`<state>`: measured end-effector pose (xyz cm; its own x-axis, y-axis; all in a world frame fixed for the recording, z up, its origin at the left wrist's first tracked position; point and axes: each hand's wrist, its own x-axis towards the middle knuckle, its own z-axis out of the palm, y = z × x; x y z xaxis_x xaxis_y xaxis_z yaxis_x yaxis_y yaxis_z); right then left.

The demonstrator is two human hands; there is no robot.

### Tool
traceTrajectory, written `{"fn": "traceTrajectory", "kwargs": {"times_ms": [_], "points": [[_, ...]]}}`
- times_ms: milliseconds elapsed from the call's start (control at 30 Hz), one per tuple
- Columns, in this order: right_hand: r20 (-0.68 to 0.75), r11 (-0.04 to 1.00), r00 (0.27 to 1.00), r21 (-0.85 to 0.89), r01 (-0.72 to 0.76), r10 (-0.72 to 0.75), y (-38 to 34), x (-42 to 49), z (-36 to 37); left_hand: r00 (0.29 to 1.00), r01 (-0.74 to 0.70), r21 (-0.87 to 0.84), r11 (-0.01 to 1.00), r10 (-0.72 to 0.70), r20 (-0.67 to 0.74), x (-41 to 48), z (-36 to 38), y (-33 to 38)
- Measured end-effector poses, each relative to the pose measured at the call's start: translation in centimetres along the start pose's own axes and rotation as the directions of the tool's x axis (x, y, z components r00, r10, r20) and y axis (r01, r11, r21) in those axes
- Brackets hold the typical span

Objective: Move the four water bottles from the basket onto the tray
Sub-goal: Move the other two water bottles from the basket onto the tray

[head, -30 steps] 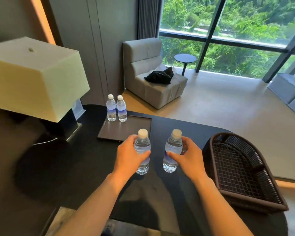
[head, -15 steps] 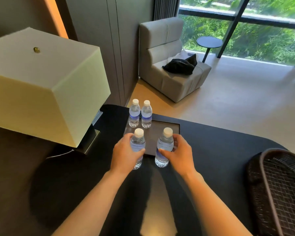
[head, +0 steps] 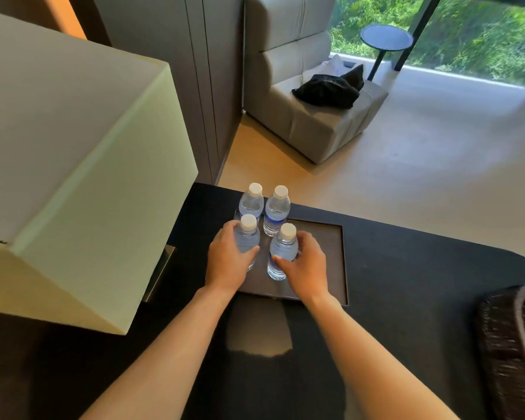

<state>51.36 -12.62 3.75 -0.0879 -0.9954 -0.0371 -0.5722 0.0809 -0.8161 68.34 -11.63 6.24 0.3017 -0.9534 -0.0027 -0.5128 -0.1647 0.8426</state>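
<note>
Four water bottles now stand over the tray [head: 331,256], grouped at its left half. Two rear bottles [head: 278,212] stand free at the far left corner, upright, side by side, nearly touching.

Left hand [head: 226,262] wrapped around the front-left bottle [head: 247,237], fingers and thumb closed on its body. Right hand [head: 306,268] closed the same way on the front-right bottle [head: 282,253], thumb across the near side. Both held bottles upright, caps up, just in front of the rear pair.

Cannot tell whether their bases already rest on the tray or hang just above it; the hands hide the left base, the right one sits low against the tray surface.

Basket [head: 515,344] at the right edge of the dark table [head: 406,298], well apart from the tray; only part shows, no bottle visible in it.

Judgement: last step, the set-down of the final pair. Next move calls for seating both bases flat, then opening both grips straight outward and drawing back toward the body. Risk: the rear pair stands close, so a knuckle brushing forward could tip them.
</note>
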Motion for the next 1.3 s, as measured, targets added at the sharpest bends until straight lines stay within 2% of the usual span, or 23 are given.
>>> {"fn": "traceTrajectory", "kwargs": {"times_ms": [333, 567, 1300], "points": [[-0.041, 0.997, 0.997, 0.044, -0.061, 0.062, 0.5, 3.0, 2.4, 1.000, 0.003, -0.006, 1.000, -0.003, 0.008, 2.4, 1.6, -2.5], [-0.047, 0.998, 0.998, 0.053, -0.036, 0.039, 0.3, 4.0, 3.0, 0.999, -0.046, -0.005, 0.999, 0.046, 0.020, 3.8, 1.7, -2.8], [-0.075, 0.999, 0.997, 0.046, -0.023, 0.026, -0.1, 4.1, 4.0, 0.997, -0.059, -0.008, 0.998, 0.059, 0.041, 4.7, 2.1, -3.2]]}}
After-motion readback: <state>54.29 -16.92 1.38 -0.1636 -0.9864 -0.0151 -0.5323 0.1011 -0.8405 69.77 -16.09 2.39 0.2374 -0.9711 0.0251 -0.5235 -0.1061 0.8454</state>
